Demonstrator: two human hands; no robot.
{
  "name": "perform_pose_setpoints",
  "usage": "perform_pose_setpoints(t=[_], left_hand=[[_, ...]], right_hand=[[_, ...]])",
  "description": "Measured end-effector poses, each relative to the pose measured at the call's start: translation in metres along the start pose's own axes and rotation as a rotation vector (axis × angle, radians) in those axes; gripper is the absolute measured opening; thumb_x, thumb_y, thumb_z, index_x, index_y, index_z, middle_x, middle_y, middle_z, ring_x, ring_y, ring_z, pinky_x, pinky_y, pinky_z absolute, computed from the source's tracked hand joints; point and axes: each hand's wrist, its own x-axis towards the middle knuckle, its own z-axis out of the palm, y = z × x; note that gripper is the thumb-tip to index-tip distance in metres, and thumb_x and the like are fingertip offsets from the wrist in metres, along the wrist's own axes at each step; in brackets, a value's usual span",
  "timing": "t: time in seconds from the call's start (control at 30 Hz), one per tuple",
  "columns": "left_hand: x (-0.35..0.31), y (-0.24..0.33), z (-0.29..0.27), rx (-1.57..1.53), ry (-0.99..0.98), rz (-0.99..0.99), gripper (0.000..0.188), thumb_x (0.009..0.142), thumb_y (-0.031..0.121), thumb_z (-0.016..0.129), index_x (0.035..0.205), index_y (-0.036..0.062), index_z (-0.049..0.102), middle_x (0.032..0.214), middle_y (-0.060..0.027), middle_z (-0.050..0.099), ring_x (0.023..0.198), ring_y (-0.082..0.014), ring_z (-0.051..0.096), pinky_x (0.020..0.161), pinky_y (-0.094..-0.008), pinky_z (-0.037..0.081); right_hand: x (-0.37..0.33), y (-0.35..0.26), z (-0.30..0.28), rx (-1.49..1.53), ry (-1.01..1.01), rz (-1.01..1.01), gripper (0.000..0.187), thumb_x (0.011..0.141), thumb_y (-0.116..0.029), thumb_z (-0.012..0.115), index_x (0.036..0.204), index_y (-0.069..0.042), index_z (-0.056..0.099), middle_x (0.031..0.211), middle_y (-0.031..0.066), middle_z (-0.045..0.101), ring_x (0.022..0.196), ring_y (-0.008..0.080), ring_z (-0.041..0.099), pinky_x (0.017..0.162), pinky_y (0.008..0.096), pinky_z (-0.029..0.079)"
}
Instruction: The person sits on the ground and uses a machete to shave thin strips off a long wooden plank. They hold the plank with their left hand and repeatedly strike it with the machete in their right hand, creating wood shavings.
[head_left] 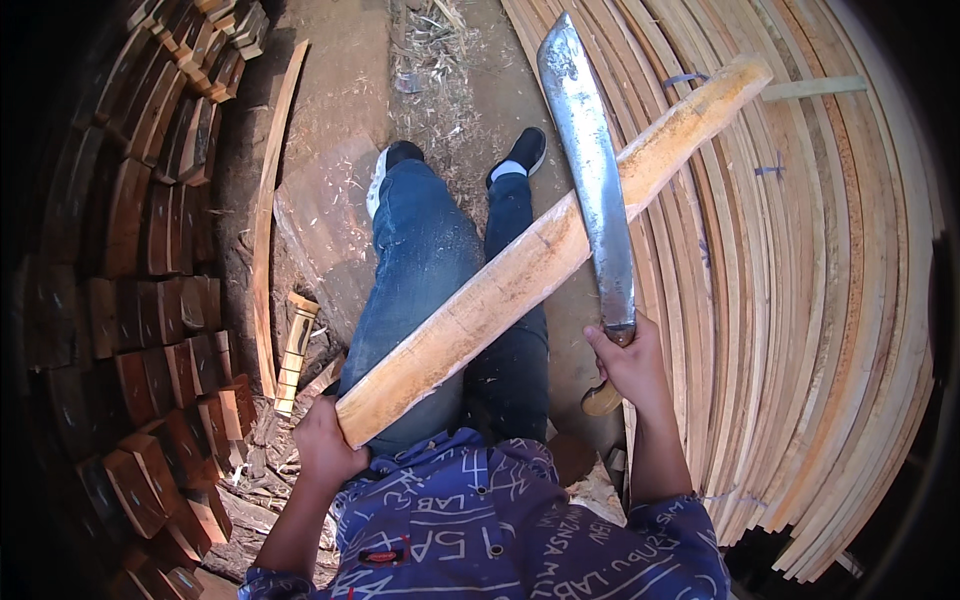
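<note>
My left hand (pixel 328 446) is closed round the near end of a long pale wooden plank (pixel 470 318). The plank slants from there up to the right, above my legs and over the stacked boards. In my right hand (pixel 634 366) is a machete (pixel 588 140), gripped by its wooden handle, of which the curved butt shows below my fist. Its broad steel blade points away from me and crosses over the plank, hiding a strip of it. Whether the blade touches the wood I cannot tell.
Long pale boards (pixel 790 300) lie stacked along the right side. Dark brown wooden blocks (pixel 150 385) are piled at the left. A thin strip of wood (pixel 272 200) and a bamboo-like sheath (pixel 296 352) lie beside my leg. Shavings (pixel 438 60) litter the ground ahead.
</note>
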Motion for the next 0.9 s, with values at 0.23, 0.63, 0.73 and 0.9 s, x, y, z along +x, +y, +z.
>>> perform_pose_setpoints(t=[0.23,0.63,0.73,0.9], left_hand=[[0.004,-0.002,0.0,0.032,-0.015,0.011,0.051,0.051,0.014,0.07,0.097,0.0028,0.052,0.081,-0.015,0.053,0.072,-0.0387,0.059,0.062,-0.0448,0.049],[0.007,0.0,0.001,0.005,0.014,0.021,0.051,0.051,0.014,0.068,0.097,0.002,0.051,0.082,-0.0151,0.053,0.072,-0.0381,0.059,0.061,-0.0445,0.049],[0.0,-0.001,-0.005,0.013,0.011,0.019,0.052,0.051,0.014,0.068,0.098,0.0017,0.051,0.082,-0.0154,0.053,0.071,-0.0385,0.058,0.061,-0.0449,0.048],[0.004,-0.004,0.002,0.023,0.016,0.037,0.051,0.052,0.015,0.068,0.098,0.0018,0.051,0.082,-0.0151,0.053,0.071,-0.038,0.058,0.061,-0.0448,0.048]], right_hand=[[0.01,0.002,-0.024,-0.021,0.025,-0.017,0.012,0.085,-0.001,0.067,0.093,0.0,0.058,0.06,0.0003,0.055,0.046,0.0069,0.05,0.039,0.0249,0.038],[0.005,0.0,-0.016,0.002,-0.01,0.018,0.013,0.084,0.0,0.066,0.095,0.001,0.058,0.06,0.0016,0.055,0.045,0.0077,0.051,0.04,0.0244,0.04],[-0.002,0.007,-0.02,-0.15,-0.02,-0.058,0.011,0.085,0.0,0.066,0.092,0.0,0.057,0.059,0.0015,0.055,0.044,0.0082,0.051,0.04,0.0246,0.039],[0.01,0.01,-0.028,0.034,0.114,-0.009,0.014,0.084,-0.001,0.067,0.096,-0.001,0.059,0.059,-0.0011,0.052,0.044,0.0067,0.049,0.04,0.024,0.036]])
